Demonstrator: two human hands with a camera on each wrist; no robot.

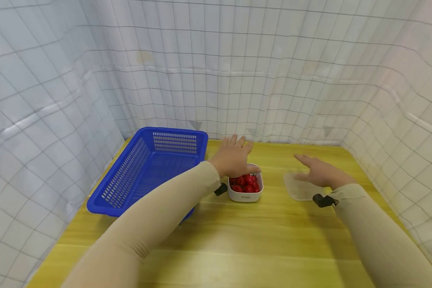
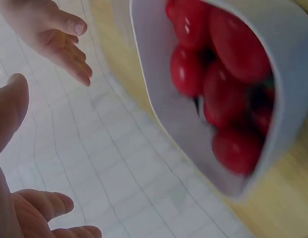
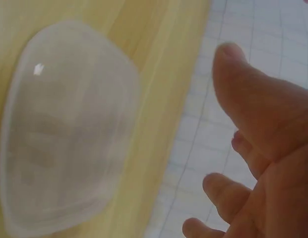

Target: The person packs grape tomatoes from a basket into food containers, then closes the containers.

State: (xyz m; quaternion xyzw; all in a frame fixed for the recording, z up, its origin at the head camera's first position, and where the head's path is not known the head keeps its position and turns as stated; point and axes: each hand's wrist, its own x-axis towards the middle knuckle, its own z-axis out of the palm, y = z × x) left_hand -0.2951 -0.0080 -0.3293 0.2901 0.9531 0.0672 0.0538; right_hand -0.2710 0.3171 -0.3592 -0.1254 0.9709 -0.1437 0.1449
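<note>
A white square container (image 1: 245, 197) holding several red cherry tomatoes (image 1: 247, 182) stands near the middle of the table. My left hand (image 1: 234, 158) hovers over its back left side with fingers spread, holding nothing. In the left wrist view the tomatoes (image 2: 225, 94) lie inside the container's pale wall (image 2: 158, 84). To the right, a translucent lid (image 1: 298, 189) lies flat on the wood. Above it is my right hand (image 1: 322, 172), fingers extended and nothing in its grasp. The right wrist view shows the lid (image 3: 69, 129) apart from the thumb and fingers.
A large blue plastic basket (image 1: 201, 140) with slotted walls sits at the left of the wooden table (image 1: 237, 248), partly behind my left forearm. White grid-patterned sheeting (image 1: 237, 80) rises at the back and both sides.
</note>
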